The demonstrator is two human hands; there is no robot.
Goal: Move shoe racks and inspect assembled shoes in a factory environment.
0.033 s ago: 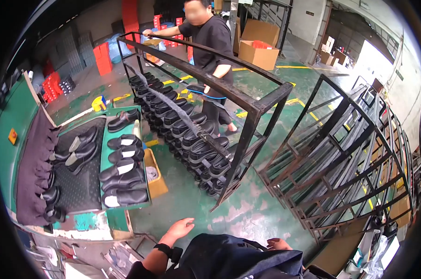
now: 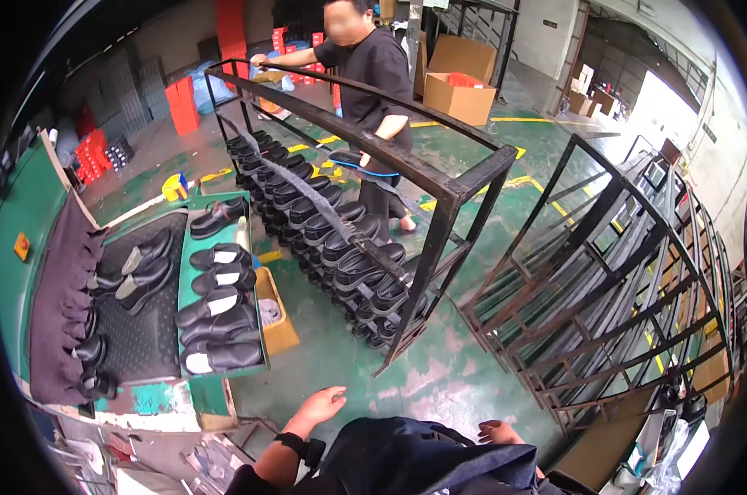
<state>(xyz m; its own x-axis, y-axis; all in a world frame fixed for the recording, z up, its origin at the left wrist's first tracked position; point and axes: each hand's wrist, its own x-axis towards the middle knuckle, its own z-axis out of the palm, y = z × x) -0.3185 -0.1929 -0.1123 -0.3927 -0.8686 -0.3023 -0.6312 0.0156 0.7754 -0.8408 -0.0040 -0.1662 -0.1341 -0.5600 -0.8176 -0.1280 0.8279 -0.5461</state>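
My left hand (image 2: 321, 405), with a dark band on its wrist, is held out over the green floor, fingers loosely stretched and nothing in it. Lower right, my right hand (image 2: 497, 431) is partly hidden behind my dark apron (image 2: 415, 450); its fingers look loosely apart and empty. Ahead of both hands stands a black metal rack (image 2: 448, 194) with tiers of black shoes (image 2: 336, 247). A co-worker (image 2: 373, 82) behind it grips the frame with one hand and has a dark shoe sole with a blue edge (image 2: 361, 162) in the other.
To the left, a conveyor (image 2: 146, 330) carries black shoes, several more on its green side ledge (image 2: 262, 351). Beside it sits a yellow bin (image 2: 278, 330). Nested bare metal racks (image 2: 613, 280) stand at right. Farther back are an open cardboard box (image 2: 456, 101) and red boxes (image 2: 182, 107).
The rack and the co-worker have shifted very slightly. My right hand has turned a little, showing more of its fingers; my left hand looks the same.
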